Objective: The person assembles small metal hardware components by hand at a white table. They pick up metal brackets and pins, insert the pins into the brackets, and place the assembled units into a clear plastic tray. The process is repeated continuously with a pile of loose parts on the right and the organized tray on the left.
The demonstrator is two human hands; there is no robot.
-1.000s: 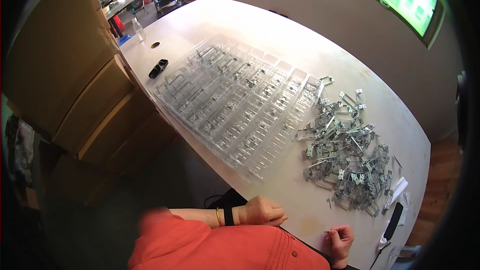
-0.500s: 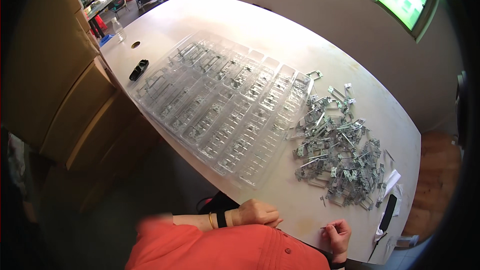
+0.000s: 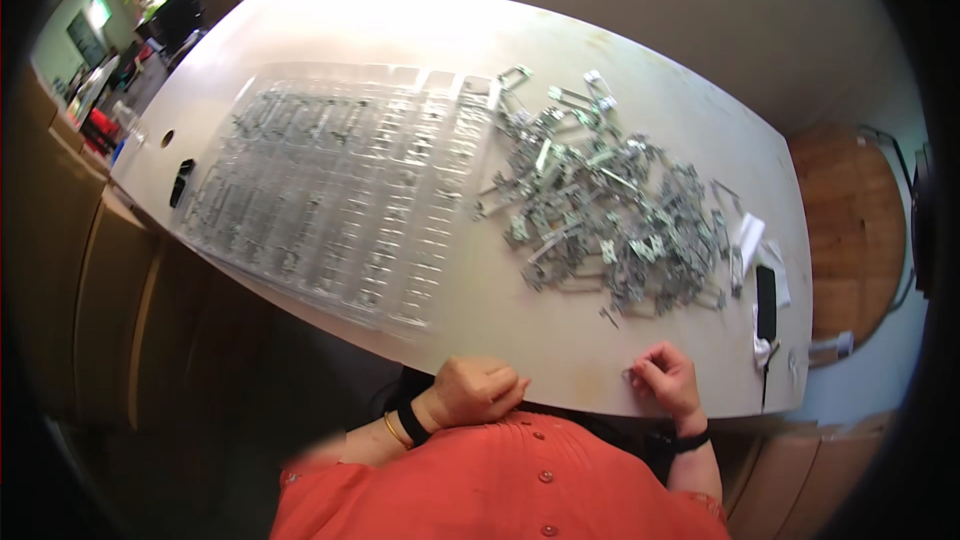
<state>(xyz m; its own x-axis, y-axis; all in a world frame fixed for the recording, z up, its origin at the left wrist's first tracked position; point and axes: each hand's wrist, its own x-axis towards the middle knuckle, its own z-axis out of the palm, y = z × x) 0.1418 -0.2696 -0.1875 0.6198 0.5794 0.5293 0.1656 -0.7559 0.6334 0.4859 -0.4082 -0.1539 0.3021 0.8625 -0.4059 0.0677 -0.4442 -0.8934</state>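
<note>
My left hand (image 3: 478,389) is curled closed at the near edge of the table, the back of it turned up; whatever its fingers may hold is hidden. To the right, my right hand (image 3: 668,380) pinches a small thin piece (image 3: 628,376) between thumb and fingertips, too small to name exactly. Beyond it lies a heap of metal brackets (image 3: 610,210), silvery and tangled, spread over the right half of the table. A clear plastic compartment tray (image 3: 410,315) lies left of the heap, with rows of similar metal parts in its pockets.
At the right end of the pale table (image 3: 480,340) lie a black flat object (image 3: 766,302) and crumpled white paper (image 3: 747,238). A small black object (image 3: 182,183) and a clear bottle (image 3: 128,120) stand at the far left. Cardboard boxes (image 3: 60,300) are stacked left; a round wooden stool (image 3: 850,230) is right.
The view has swung to the right, so the table, tray and heap sit further left and higher. Both hands stay closed near the table's front edge, the right still pinching the small piece.
</note>
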